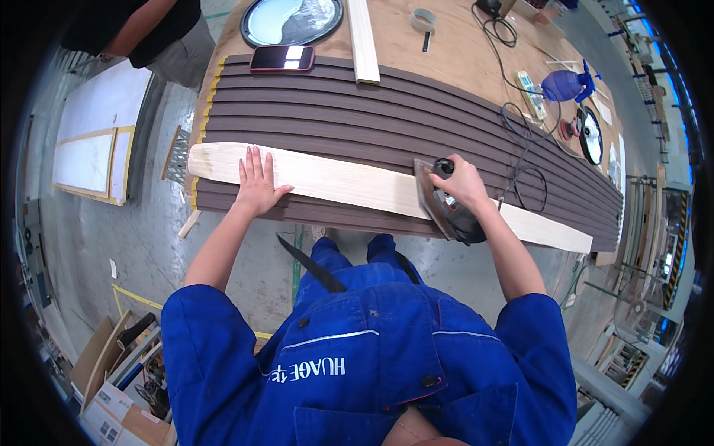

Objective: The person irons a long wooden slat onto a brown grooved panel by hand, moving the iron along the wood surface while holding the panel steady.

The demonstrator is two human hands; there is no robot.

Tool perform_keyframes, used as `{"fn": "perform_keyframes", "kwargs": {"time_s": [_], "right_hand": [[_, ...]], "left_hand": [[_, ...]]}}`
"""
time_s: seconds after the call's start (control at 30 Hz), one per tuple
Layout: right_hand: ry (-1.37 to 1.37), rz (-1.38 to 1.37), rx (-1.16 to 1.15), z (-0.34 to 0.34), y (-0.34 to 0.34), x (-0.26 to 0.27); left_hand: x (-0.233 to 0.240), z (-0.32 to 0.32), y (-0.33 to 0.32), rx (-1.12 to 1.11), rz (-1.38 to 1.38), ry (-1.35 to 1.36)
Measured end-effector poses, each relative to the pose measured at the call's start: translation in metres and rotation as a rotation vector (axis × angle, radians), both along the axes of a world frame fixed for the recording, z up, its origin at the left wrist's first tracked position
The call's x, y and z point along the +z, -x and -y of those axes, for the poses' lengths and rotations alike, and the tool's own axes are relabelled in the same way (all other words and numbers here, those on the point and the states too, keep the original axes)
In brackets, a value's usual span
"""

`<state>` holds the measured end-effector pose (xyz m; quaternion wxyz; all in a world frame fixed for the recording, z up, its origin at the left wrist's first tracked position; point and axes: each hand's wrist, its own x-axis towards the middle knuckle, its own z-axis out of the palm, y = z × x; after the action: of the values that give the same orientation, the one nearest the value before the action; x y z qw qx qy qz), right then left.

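A long pale wooden board [346, 181] lies across a grooved dark brown slatted panel [334, 120] on the workbench. Towards the board's left end, my left hand [255, 184] presses flat on it with the fingers spread and the thumb out to the side. My right hand [462, 183] grips a corded power tool [446, 209], which looks like a sander, by its top; its flat base is tilted and stands across the board, right of the middle. The contact between base and board is partly hidden. A black cable [516, 167] loops over the panel right of the tool.
Behind the panel are a phone [282, 58], a black-rimmed round lid [292, 21], a pale wood strip [363, 42], a tape roll [423, 20] and a blue spray bottle [563, 85]. Another person [162, 39] stands at the upper left, beside a white panel stack [100, 122].
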<state>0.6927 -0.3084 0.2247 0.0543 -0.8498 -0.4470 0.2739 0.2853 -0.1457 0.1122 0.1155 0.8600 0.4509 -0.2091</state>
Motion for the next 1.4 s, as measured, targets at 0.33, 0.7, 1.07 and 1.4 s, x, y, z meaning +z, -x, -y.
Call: {"fn": "perform_keyframes", "kwargs": {"time_s": [0.33, 0.7, 1.07, 1.4], "right_hand": [[0.052, -0.062, 0.274, -0.076, 0.095, 0.01], [-0.078, 0.04, 0.439, -0.08, 0.157, -0.002], [0.008, 0.07, 0.163, 0.055, 0.038, -0.002], [-0.043, 0.152, 0.063, 0.153, -0.1, -0.011]], "left_hand": [[0.004, 0.003, 0.001, 0.032, 0.052, 0.003], [0.003, -0.001, -0.002, 0.089, 0.077, 0.063], [0.0, -0.006, -0.004, 0.048, -0.072, 0.1], [-0.007, -0.011, 0.0, 0.019, -0.115, 0.077]]}}
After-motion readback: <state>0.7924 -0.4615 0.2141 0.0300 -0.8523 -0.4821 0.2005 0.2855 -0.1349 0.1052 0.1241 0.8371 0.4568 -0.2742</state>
